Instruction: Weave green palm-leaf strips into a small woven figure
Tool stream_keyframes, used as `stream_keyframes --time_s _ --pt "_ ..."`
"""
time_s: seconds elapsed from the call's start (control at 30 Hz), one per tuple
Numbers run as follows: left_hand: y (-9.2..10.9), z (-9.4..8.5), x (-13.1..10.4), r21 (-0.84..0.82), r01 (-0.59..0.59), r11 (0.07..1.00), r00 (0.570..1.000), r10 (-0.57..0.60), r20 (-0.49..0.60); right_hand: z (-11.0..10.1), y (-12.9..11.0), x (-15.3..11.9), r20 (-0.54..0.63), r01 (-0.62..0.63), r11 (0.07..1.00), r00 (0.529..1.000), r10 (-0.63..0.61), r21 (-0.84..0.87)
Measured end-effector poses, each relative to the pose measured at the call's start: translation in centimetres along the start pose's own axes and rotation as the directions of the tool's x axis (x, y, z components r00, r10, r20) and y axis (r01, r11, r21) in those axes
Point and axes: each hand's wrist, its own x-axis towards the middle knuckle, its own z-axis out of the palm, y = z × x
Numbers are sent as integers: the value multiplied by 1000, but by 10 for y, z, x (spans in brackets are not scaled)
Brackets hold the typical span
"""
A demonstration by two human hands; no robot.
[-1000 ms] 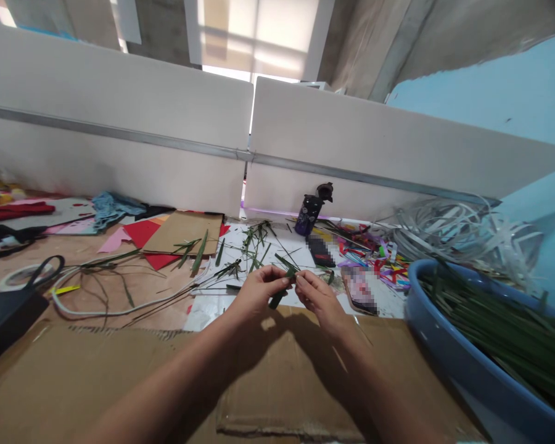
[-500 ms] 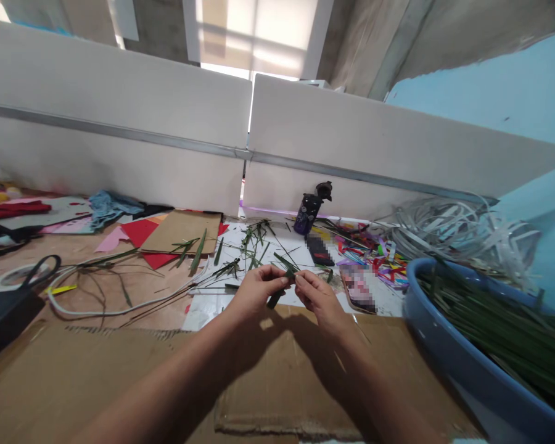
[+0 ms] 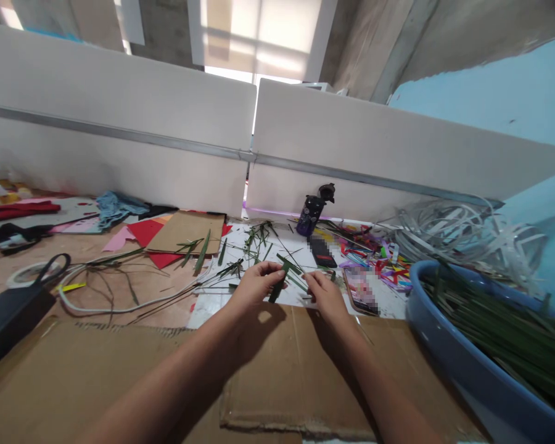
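My left hand [image 3: 258, 285] pinches a folded green leaf strip [image 3: 278, 288] between thumb and fingers, above the near edge of the white sheet. One part of the strip hangs down below the thumb; other narrow ends stick out toward the right. My right hand [image 3: 322, 291] is a little apart, its thumb and forefinger closed at the end of a thin green length reaching across from the left hand. How the strips cross is too small to make out. Loose leaf pieces [image 3: 259, 237] lie scattered just beyond my hands.
A flattened cardboard sheet [image 3: 268, 382] lies beneath my forearms. To the right stands a blue basin [image 3: 437, 345] of long green leaves. Behind are a dark bottle [image 3: 309, 216], a phone [image 3: 361, 290], coloured scraps and coiled clear strips [image 3: 467, 237]. A black case [image 3: 13, 320] sits left.
My right hand has moved away from the left, opening a gap between them with green strips showing across it. The left hand still holds the leaf. The view has shifted slightly.
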Motion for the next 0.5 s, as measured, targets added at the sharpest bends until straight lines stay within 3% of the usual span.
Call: stream_keyframes --time_s 0.1,0.17,0.3,0.5 --pt "2 0 -2 -23 11 1000 1000 -12 -25 -1 -4 0 -36 50 997 998 -52 -65" --pt "2 1 -3 -36 6 999 999 -8 -43 2 -17 -6 5 100 995 995 -100 -24" --pt "3 2 -4 -68 -15 998 997 10 -80 15 -43 -21 61 85 995 994 -88 47" --pt "3 3 -3 -119 -3 993 992 -13 -129 23 -58 -29 -17 126 990 992 -127 -63"
